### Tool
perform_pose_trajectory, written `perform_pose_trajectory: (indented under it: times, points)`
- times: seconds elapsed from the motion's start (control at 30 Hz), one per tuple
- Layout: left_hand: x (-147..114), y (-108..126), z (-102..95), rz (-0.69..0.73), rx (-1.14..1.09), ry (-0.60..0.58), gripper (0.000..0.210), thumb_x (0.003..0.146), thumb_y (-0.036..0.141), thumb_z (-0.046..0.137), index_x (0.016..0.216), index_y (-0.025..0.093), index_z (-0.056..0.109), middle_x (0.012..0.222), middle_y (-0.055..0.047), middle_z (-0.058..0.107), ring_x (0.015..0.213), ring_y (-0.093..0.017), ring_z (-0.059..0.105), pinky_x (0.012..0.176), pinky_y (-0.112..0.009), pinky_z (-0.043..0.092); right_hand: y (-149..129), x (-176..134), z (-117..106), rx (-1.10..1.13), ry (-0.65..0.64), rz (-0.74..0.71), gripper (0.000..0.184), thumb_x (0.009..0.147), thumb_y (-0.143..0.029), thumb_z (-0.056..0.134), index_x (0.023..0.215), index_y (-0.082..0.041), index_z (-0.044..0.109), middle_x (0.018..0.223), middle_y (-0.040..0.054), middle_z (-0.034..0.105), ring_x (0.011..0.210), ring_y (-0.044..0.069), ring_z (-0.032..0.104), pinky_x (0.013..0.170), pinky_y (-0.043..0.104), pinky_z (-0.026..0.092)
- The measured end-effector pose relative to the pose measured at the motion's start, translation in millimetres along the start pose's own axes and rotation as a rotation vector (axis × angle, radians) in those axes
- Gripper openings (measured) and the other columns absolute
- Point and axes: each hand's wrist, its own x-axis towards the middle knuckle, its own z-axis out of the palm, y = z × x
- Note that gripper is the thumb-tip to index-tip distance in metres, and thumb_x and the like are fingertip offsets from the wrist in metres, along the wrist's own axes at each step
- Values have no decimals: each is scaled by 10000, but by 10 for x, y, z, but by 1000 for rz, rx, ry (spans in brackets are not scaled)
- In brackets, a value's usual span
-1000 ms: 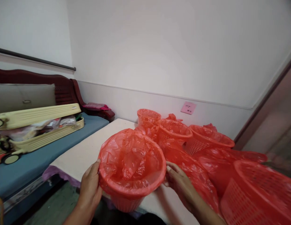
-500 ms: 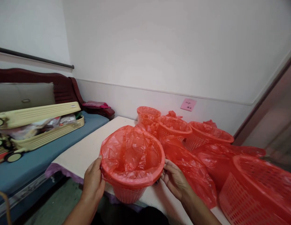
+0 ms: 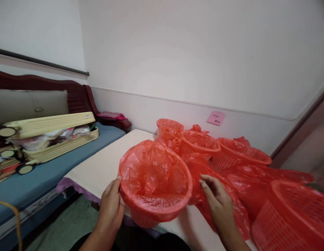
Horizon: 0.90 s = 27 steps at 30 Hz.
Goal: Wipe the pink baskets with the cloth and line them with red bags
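A red plastic basket (image 3: pixel 145 218) with a lattice side stands tilted toward me in front of my body. A thin red plastic bag (image 3: pixel 154 170) lines it, its edge folded over the rim. My left hand (image 3: pixel 112 200) grips the rim on the left side, thumb on top. To the right of the basket, my right hand (image 3: pixel 218 198) is clear of the rim, fingers loosely bent and nothing visible between them. Behind that hand lies a loose red plastic bag (image 3: pixel 237 212).
Several bag-lined red baskets (image 3: pixel 200 141) stand along the wall, and another basket (image 3: pixel 290 223) sits at the near right. A pink note (image 3: pixel 216 118) sticks to the wall. Left of the white tabletop (image 3: pixel 99 167), a half-open cream suitcase (image 3: pixel 65 148) lies on a blue bed (image 3: pixel 109 134).
My right hand has let go of the basket's rim and moved away to the right. My left hand keeps its hold. The whole view has shifted slightly.
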Motion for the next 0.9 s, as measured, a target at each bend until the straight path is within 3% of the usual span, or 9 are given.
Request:
perform_pose_trajectory:
  times: [0.13, 0.23, 0.3, 0.43, 0.57, 0.7, 0.9]
  points:
    - [-137, -80, 73, 8, -1, -62, 118, 775, 318, 659, 729, 210, 658, 752, -15, 714, 730, -180, 662, 650, -272, 532, -478, -267, 150, -476, -236, -720, 285, 936, -212, 504, 1217, -233, 544, 1085, 82, 645, 1033, 241, 602, 900, 397, 488]
    - [-277, -32, 121, 0, 21, -108, 158, 772, 367, 646, 678, 240, 648, 700, -27, 697, 726, -211, 663, 641, -301, 528, -549, -404, 381, -692, -380, -957, 395, 923, -256, 546, 1303, -168, 491, 1167, 149, 634, 1085, 292, 594, 908, 454, 500]
    - [-350, 38, 120, -9, 44, -134, 113, 732, 332, 689, 662, 248, 662, 686, -35, 694, 740, -223, 661, 647, -303, 530, -458, -429, 504, -788, -430, -979, 398, 910, -270, 546, 1284, -143, 498, 1091, 155, 660, 980, 296, 632, 828, 453, 531]
    - [-368, 74, 30, -49, 37, -193, 95, 672, 321, 744, 714, 258, 687, 721, -48, 706, 816, -253, 675, 656, -314, 541, -255, -403, 582, -826, -511, -957, 317, 813, -155, 565, 1129, -172, 546, 822, 56, 676, 698, 225, 631, 657, 350, 516]
    - [-265, -65, -143, -136, -28, -275, 209, 704, 422, 741, 767, 244, 651, 741, -44, 707, 781, -259, 687, 609, -331, 538, -229, -381, 533, -759, -551, -954, 249, 787, -146, 563, 1023, -224, 546, 766, 17, 661, 636, 201, 603, 591, 304, 452]
    - [-162, -130, -308, -215, -78, -317, 246, 685, 387, 782, 743, 214, 616, 651, -25, 658, 693, -214, 672, 607, -299, 519, -207, -349, 490, -727, -571, -971, 167, 832, -157, 517, 973, -244, 531, 743, 17, 654, 602, 183, 594, 548, 280, 429]
    - [54, 1, -309, -222, -80, -279, 363, 675, 497, 751, 739, 179, 589, 634, -22, 637, 576, -150, 617, 573, -275, 487, -75, -278, 407, -669, -547, -1088, 91, 850, -246, 508, 909, -307, 539, 623, 3, 619, 512, 196, 586, 487, 296, 437]
